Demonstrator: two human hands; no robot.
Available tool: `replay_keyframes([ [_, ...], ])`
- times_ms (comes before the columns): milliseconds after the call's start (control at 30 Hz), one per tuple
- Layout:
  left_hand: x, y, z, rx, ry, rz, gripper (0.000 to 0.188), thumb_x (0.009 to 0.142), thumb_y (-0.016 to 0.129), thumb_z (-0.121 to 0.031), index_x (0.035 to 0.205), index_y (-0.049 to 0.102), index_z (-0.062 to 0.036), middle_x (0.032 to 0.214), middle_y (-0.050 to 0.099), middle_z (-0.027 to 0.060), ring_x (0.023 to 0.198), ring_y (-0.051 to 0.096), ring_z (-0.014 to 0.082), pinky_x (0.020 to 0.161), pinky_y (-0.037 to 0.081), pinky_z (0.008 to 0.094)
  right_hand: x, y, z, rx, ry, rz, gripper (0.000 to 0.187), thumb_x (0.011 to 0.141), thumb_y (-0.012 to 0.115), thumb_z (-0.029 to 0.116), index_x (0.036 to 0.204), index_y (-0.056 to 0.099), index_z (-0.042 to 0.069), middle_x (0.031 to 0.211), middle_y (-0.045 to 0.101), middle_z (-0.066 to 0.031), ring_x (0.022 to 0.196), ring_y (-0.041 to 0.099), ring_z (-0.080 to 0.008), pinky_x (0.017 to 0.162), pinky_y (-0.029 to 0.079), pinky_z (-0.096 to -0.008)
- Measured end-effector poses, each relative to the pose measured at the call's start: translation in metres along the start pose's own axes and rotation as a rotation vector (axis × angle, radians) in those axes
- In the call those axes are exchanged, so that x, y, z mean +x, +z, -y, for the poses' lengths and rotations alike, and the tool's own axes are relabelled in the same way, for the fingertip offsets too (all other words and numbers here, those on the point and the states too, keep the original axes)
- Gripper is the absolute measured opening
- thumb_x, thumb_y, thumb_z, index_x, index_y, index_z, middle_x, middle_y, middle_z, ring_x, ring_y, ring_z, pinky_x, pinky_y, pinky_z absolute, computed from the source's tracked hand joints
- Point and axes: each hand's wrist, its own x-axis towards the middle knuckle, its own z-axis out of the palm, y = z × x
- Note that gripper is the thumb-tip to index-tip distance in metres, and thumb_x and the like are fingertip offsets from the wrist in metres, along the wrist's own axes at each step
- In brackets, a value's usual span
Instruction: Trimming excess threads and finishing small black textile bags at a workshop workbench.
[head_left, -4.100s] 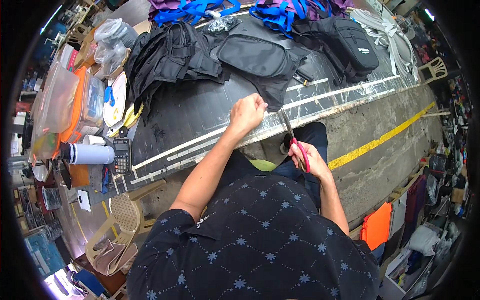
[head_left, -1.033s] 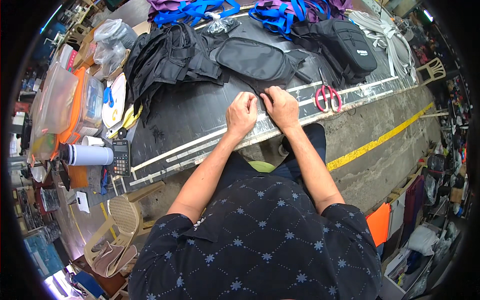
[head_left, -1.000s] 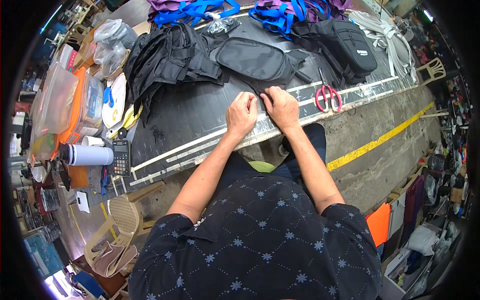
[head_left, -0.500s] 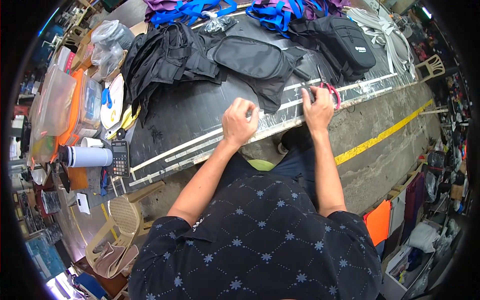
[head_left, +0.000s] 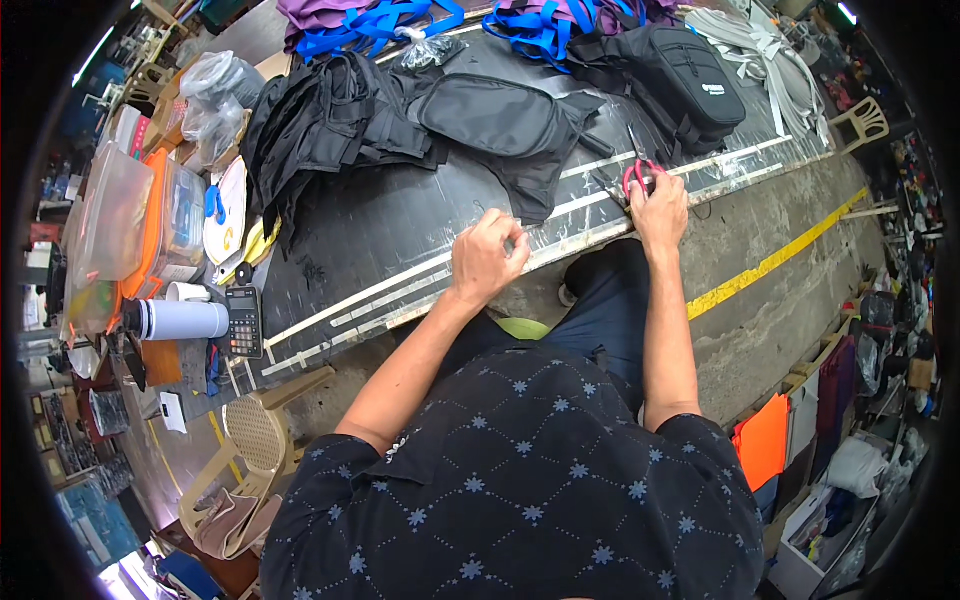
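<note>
My right hand [head_left: 661,215] is down at the counter's near edge, its fingers on the pink-red handles of the scissors [head_left: 638,158], whose blades point away from me. I cannot tell whether those fingers have closed firmly around the loops. My left hand [head_left: 488,258] hangs at the same edge, fingers curled toward the thumb; I cannot tell whether anything thin is pinched there.

The black padded fabric panel [head_left: 492,115] lies flat on the dark counter [head_left: 390,215] ahead of me, its tapered end reaching down to just beside my left fingertips. A short black cylinder [head_left: 597,145] lies between that panel and the scissors.

Left of the panel is a heap of black bag pieces [head_left: 335,120]; to its right a black backpack [head_left: 697,85] lies on the counter, with pale webbing [head_left: 768,65] beyond. Blue straps [head_left: 375,35] lie along the far side. Over to my left, a calculator [head_left: 244,322] sits beside a pale lavender bottle [head_left: 187,320] on its side.
</note>
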Motion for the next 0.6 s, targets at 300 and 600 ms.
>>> replay_keyframes([
  [300,0.028,0.015,0.018,0.397,-0.170,-0.077,0.041,0.085,0.077,-0.039,0.110,0.071,-0.0072,0.111,0.061,0.0118,0.109,0.055,0.0320,0.092,0.042,0.0478,0.027,-0.019,-0.006,-0.084,0.133,0.256,0.047,0.088,0.076,0.039,0.108,0.073,-0.003,0.106,0.072,-0.0264,0.101,0.070,-0.0446,0.089,0.055,-0.0539],
  [600,0.062,0.027,0.037,0.077,-0.495,0.097,0.030,0.084,0.080,-0.027,0.105,0.070,-0.0076,0.110,0.069,0.0108,0.106,0.063,0.0297,0.094,0.048,0.0437,-0.014,-0.057,-0.008,0.786,0.306,0.382,0.036,0.100,0.072,0.029,0.118,0.065,-0.001,0.087,0.071,-0.0072,0.076,0.066,-0.0135,0.069,0.052,-0.0288],
])
